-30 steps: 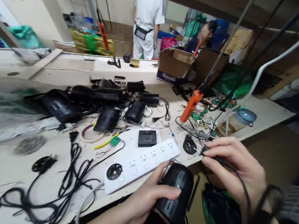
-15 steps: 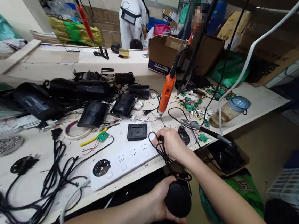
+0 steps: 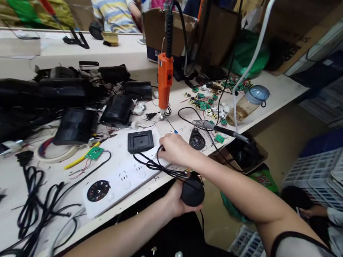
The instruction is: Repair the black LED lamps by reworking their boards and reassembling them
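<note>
In the head view my left hand [image 3: 175,199] is wrapped round a black round device [image 3: 193,191] just off the table's front edge. A bundled black cable [image 3: 147,160] loops from near the device toward my right hand [image 3: 175,148]. The right hand is closed on the cable at the far end of a white power strip [image 3: 118,186]; its fingertips are partly hidden. Behind the strip lies a black rectangular block [image 3: 140,141] with a recess. A small black round part [image 3: 197,139] sits to the right of my right hand.
An orange electric screwdriver [image 3: 163,84] hangs above the table. A soldering iron [image 3: 219,129] reaches over the right edge. Black housings [image 3: 75,126], green circuit boards [image 3: 203,105] and tangled black cords [image 3: 43,217] cover much of the table [image 3: 123,134]. A person [image 3: 114,7] is behind the bench.
My view has turned to the right. The black device has come up nearer the table edge in my left hand, and the cable bundle now stretches across the power strip. Both hands keep their hold.
</note>
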The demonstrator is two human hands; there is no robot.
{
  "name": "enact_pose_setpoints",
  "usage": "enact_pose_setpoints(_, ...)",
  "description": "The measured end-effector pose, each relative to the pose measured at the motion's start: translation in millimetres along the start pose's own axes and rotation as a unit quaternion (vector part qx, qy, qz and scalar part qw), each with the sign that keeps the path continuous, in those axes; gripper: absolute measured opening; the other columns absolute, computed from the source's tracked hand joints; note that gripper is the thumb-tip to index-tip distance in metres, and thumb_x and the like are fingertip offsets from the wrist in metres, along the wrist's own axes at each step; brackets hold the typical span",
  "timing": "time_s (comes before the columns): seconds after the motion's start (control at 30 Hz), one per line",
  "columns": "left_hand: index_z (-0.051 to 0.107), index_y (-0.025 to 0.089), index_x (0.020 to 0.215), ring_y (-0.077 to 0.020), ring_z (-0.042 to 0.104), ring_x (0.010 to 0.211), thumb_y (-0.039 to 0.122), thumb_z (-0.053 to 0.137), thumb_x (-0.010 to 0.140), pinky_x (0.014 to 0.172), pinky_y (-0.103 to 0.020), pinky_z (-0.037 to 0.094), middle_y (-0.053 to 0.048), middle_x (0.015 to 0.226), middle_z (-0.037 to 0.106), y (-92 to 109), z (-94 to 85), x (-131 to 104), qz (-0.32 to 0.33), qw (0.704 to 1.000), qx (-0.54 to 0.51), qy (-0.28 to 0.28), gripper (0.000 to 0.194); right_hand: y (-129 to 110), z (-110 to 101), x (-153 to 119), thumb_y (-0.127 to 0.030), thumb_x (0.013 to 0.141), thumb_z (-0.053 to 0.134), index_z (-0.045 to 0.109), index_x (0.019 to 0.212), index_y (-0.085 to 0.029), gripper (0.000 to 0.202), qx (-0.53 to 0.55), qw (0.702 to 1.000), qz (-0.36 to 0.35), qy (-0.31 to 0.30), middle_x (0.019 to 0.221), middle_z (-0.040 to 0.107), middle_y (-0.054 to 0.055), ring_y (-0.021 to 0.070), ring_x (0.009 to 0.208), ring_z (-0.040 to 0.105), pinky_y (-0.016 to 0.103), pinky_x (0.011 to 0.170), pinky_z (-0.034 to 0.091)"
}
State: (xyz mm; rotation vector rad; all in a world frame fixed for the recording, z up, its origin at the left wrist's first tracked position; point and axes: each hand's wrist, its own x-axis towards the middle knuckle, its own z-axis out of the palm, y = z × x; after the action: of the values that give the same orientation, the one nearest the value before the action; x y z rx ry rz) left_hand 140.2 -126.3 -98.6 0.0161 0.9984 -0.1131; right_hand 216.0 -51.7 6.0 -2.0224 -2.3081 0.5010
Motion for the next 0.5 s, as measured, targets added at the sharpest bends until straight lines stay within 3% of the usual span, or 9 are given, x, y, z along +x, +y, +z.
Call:
enact_pose_setpoints(0.17, 0.062, 0.015, 0.095, -0.0247, 0.066, 0.061, 0.047, 0.047, 0.091, 0.054, -0.037, 0.055, -0.010, 0.073, 0.070, 10, -16.2, 12, 0.001, 1.000, -0.010, 0.000, 0.036, 12, -3, -4, -0.036, 0.086, 0.066, 0.073, 0.097, -0.011, 0.028, 0.014, 0.999, -0.032, -0.005, 0.097, 0.072, 0.014, 0.0226, 0.091, 0.066, 0.025, 0.073, 0.044)
enact_pose_setpoints(0.33, 0.061, 0.015, 0.095, -0.0260, 0.067, 0.063, 0.047, 0.045, 0.092, 0.055, -0.038, 0.055, -0.011, 0.075, 0.071, 13, -22.8, 19, -0.011, 1.000, -0.009, -0.010, 0.036, 15, -10, 2, -0.035, 0.082, 0.072, 0.074, 0.090, -0.013, 0.024, 0.019, 0.998, -0.049, -0.037, 0.086, 0.073, 0.011, 0.0223, 0.083, 0.066, 0.025, 0.062, 0.039)
enact_pose_setpoints(0.5, 0.061, 0.016, 0.098, -0.0272, 0.067, 0.061, 0.041, 0.047, 0.092, 0.054, -0.040, 0.054, -0.012, 0.077, 0.071, 17, -34.5, 21, -0.025, 0.999, -0.009, -0.038, 0.029, 14, -11, 2, -0.034, 0.084, 0.070, 0.074, 0.091, -0.013, 0.023, 0.015, 0.998, -0.053, -0.037, 0.087, 0.074, 0.011, 0.0219, 0.085, 0.066, 0.024, 0.064, 0.038)
